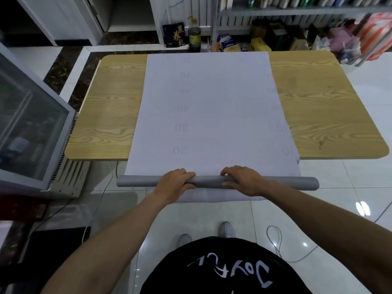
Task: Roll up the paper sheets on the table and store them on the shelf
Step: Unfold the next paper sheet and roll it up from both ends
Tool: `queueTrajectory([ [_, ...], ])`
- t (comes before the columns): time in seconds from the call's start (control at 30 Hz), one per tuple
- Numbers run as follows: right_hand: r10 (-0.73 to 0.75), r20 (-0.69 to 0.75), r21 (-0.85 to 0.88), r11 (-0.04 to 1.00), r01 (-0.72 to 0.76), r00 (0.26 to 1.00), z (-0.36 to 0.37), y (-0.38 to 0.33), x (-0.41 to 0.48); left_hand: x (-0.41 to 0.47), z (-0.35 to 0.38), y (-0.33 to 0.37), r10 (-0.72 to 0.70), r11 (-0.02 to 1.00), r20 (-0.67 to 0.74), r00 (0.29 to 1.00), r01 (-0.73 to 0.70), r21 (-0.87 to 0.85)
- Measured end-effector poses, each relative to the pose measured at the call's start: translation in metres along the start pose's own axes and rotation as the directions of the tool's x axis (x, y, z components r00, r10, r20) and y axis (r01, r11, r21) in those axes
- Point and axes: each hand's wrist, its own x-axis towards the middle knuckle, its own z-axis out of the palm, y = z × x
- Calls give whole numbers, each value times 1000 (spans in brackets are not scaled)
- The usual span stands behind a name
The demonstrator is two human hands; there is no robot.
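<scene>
Left grip (175, 183) and right grip (242, 181) each curl around the grey roll (297, 183), fingers over its top and thumbs on the near side. The roll hangs just off the near edge of the worktop (101, 115). The pale paper sheet (212, 98) lies flat up the middle to the far edge, with faint numbers showing. Bare wood flanks it left and right.

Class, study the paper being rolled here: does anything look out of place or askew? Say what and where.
Yes. Beneath the grey roll, between the left hand and right hand gripping it, a loose flap of paper hangs out instead of being wound in. The roll is also held off the near edge of the table, unsupported.
</scene>
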Motion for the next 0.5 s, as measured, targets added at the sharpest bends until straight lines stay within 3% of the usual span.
queueTrajectory([
  [0.1, -66, -14, -168, 984, 63, 998, 8, 0, -2, 1, -4, 0, -64, 998, 101, 993, 66, -22],
  [0.17, -35, -12, -179, 983, 32, 999, 11, 1, -1, 4, -5, 0, -79, 996, 144, 986, 82, -21],
  [0.33, 54, 25, -11, 998, -54, 998, 8, 5, 1, 9, -6, 2, -106, 993, 208, 972, 116, -36],
  [0.5, 84, 70, 147, 985, -94, 994, 1, 14, 0, 4, 0, 2, 22, 999, 66, 998, -26, 45],
])
